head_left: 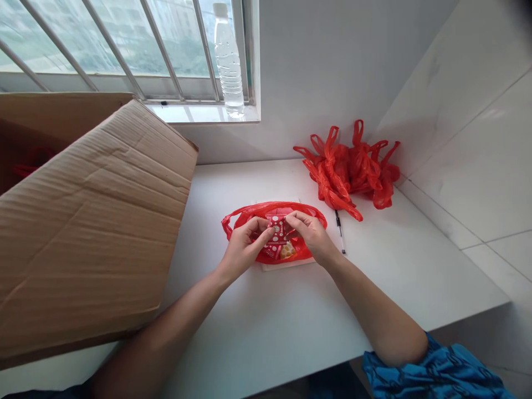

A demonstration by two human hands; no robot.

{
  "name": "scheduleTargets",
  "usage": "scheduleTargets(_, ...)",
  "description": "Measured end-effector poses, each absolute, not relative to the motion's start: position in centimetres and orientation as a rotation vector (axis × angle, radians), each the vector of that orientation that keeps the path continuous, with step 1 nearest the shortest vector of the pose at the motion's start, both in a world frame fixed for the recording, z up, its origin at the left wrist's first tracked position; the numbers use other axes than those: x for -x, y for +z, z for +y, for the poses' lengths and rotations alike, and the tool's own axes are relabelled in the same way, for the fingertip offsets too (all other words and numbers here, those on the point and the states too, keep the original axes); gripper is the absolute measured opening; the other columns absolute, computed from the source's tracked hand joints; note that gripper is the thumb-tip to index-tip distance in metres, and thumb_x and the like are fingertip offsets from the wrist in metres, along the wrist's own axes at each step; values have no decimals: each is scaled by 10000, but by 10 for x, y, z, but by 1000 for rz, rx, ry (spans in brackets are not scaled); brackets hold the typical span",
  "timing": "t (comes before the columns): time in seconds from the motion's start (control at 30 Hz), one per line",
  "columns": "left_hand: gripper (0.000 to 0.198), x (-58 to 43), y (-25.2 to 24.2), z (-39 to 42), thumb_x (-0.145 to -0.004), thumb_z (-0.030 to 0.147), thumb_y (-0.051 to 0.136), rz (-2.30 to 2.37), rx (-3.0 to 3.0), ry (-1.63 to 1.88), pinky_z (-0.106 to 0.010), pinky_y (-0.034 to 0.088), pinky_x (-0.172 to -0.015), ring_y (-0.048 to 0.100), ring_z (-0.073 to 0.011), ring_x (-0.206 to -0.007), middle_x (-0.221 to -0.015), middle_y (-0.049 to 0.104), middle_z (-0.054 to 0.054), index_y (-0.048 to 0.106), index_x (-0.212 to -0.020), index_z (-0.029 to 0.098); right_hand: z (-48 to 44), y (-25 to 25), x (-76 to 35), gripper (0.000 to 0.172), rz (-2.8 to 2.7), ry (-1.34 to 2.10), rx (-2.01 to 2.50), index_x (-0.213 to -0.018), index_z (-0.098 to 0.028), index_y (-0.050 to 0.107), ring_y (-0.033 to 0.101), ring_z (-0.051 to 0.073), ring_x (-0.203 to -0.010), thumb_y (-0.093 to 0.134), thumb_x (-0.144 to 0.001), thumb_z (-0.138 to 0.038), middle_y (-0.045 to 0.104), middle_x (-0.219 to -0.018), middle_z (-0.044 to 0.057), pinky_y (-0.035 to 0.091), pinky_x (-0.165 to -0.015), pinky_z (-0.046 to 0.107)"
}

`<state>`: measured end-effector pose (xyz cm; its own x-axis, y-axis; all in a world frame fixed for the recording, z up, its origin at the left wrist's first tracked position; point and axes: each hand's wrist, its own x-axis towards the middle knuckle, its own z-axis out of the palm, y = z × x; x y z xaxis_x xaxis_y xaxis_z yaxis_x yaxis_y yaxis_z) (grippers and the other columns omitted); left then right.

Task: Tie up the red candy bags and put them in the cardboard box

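Between my two hands is a small red packet (pixel 277 228) with white dots and print. My left hand (pixel 246 239) pinches its left side between thumb and fingers. The upper right corner is pinched by my right hand (pixel 310 233). Both hands are over an opened red plastic bag (pixel 307 256) that lies on the table. Inside the bag, below the held packet, lie another red packet (pixel 272 252) and a yellowish packet (pixel 287 250), partly covered. Something flat and pale (pixel 286 266) sticks out from under the bag.
A large cardboard box (pixel 95 221) fills the left side, with something red inside. Tied red plastic bags (pixel 353 166) are heaped at the back right of the white table (pixel 233 332). A pen (pixel 339 233) lies beside the bag. A water bottle (pixel 229 66) stands on the windowsill.
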<state>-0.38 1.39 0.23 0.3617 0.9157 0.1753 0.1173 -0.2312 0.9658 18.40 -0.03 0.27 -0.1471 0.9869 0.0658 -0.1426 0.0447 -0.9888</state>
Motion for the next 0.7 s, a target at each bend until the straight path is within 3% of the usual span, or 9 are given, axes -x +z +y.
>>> scheduleTargets(0.17, 272, 4, 2, 12, -893, 442, 649, 912, -1603, 908, -239, 461, -646, 553, -130, -716, -823, 617, -14, 615, -846, 176, -1, 3, -183, 359, -1301, 1218, 1052, -764, -212, 597, 524, 131, -647, 679, -860, -548, 555, -696, -32, 465, -631, 264)
scheduleTargets(0.43, 330, 4, 6, 14, -881, 488, 658, 911, -1452, 836, -226, 442, -596, 526, -105, -639, -736, 588, 11, 592, -806, 173, -2, 5, -182, 391, -1342, 1223, 1048, -691, -213, 572, 477, 120, -579, 710, -835, -550, 515, -632, -39, 418, -548, 256)
scheduleTargets(0.6, 338, 4, 10, 11, -857, 473, 695, 870, -1362, 806, -212, 471, -579, 510, -79, -583, -707, 571, 23, 577, -773, 168, -4, 7, -181, 420, -1271, 1229, 1047, -648, -208, 539, 482, 118, -586, 770, -790, -528, 518, -613, -41, 417, -554, 249)
scheduleTargets(0.7, 335, 2, 8, 10, -846, 461, 713, 855, -1266, 856, -204, 515, -588, 539, -74, -591, -729, 584, 23, 571, -776, 166, -5, 8, -181, 433, -1240, 1223, 1052, -660, -211, 534, 493, 119, -594, 702, -840, -567, 524, -628, -39, 439, -574, 245)
